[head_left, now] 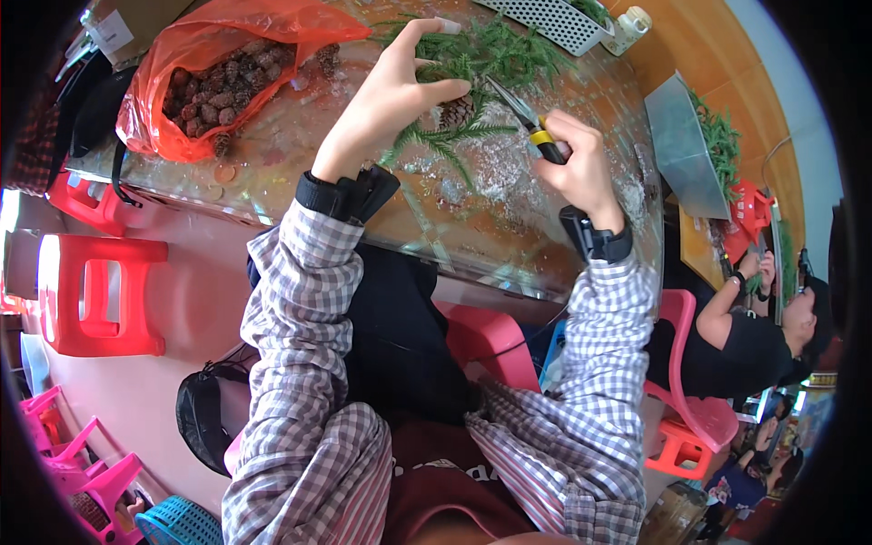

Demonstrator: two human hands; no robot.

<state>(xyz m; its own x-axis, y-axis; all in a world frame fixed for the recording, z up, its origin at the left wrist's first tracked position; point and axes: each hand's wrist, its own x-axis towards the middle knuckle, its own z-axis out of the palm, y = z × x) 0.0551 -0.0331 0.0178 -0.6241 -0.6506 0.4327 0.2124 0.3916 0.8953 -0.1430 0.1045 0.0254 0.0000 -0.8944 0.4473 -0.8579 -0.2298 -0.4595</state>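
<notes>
My right hand (pixel 581 168) is closed around long-nose pliers (pixel 545 136) with black and yellow handles. Their metal tips point up and left, over the greenery. My left hand (pixel 391 91) arches above a bunch of green needle sprigs (pixel 500 54), its index finger and thumb spread wide apart. The thumb tip lies just above a brown pine cone (pixel 456 111) nestled among the sprigs; whether it touches the cone I cannot tell. One sprig (pixel 450 141) reaches toward me from under the cone. The other left fingers are partly hidden.
A red plastic bag (pixel 145 109) of pine cones lies left on the worn table (pixel 300 182). White flecks (pixel 509 173) are scattered near the pliers. A white perforated basket (pixel 554 23) and a small jar (pixel 627 32) stand behind. Right, a co-worker (pixel 754 345) sits beside a clear bin (pixel 681 136).
</notes>
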